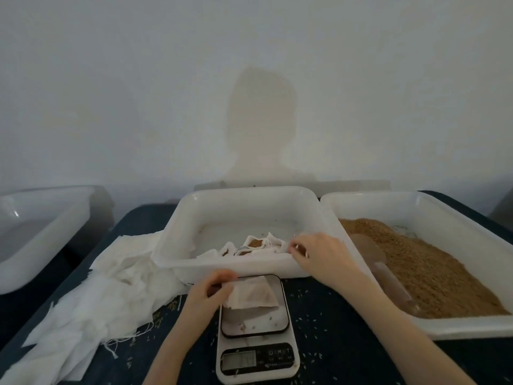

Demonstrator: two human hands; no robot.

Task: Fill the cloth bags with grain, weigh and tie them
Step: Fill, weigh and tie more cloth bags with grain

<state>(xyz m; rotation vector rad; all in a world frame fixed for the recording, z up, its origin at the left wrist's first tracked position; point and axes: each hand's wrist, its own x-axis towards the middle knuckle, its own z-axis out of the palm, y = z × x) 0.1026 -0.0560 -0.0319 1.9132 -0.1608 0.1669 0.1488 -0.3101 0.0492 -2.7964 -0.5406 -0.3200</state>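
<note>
On the scale (256, 329): left hand (206, 291) pinches small bag (251, 295) | right hand (319, 254) pinches bag in middle tub (241, 262) | keep bag mouth up, lift slowly.

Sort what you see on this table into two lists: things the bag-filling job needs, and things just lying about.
Job: bag on scale, held by left hand; right hand at filled bags in middle tray; grain; scoop; spare bags.

Lying about: left tray; spilled grains.
</note>
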